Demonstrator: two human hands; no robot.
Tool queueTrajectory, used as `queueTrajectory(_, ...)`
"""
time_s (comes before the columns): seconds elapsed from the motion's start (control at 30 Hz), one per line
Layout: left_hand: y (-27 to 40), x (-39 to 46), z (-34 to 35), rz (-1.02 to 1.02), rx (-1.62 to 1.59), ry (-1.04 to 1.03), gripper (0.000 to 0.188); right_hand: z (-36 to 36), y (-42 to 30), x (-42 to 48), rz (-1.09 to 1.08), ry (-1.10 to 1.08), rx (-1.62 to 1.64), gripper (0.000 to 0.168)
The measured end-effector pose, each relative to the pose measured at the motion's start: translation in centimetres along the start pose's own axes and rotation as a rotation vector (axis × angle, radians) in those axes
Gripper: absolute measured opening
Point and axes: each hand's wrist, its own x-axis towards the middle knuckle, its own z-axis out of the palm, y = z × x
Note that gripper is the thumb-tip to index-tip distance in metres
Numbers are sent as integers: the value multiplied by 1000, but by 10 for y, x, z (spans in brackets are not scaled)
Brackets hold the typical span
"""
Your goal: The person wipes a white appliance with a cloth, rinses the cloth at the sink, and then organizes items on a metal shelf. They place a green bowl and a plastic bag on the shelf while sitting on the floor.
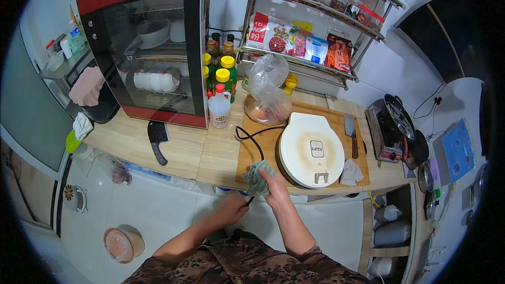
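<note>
My right hand [276,186] is closed around a grey-green cloth [258,177], which is wrapped over a black power cord [258,148]. Lower and to the left, my left hand [232,208] grips the same cord just past the cloth. From there the cord runs up and loops back to a round white electric griddle [303,146] with a shut lid and brownish stains. The griddle rests on a wooden cutting board [248,156]. A pale folded cloth [352,172] and a knife with a wooden handle [350,134] lie to its right.
A clear plastic bag [270,104] stands behind the griddle. Bottles [219,106] crowd beside a red-and-black dish cabinet [158,47]. A black cleaver [159,142] lies at left, a gas stove [384,138] stands at right. A spice rack [300,61] hangs behind; a bucket [124,244] is on the floor.
</note>
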Motion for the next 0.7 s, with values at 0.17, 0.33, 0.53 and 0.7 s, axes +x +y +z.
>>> queueTrajectory(0.17,-22,-34,-8,-69,-42,-269,22,-3,-11,24,43,9,92,28)
queueTrajectory(0.33,-30,-33,-6,-301,-520,-300,28,3,15,21,61,20,93,25)
queueTrajectory(0.53,-28,-6,14,-474,-999,40,28,20,32,7,60,11,-8,22)
queueTrajectory(0.7,-28,-6,16,-439,-747,104,29,13,32,23,71,69,-69,22)
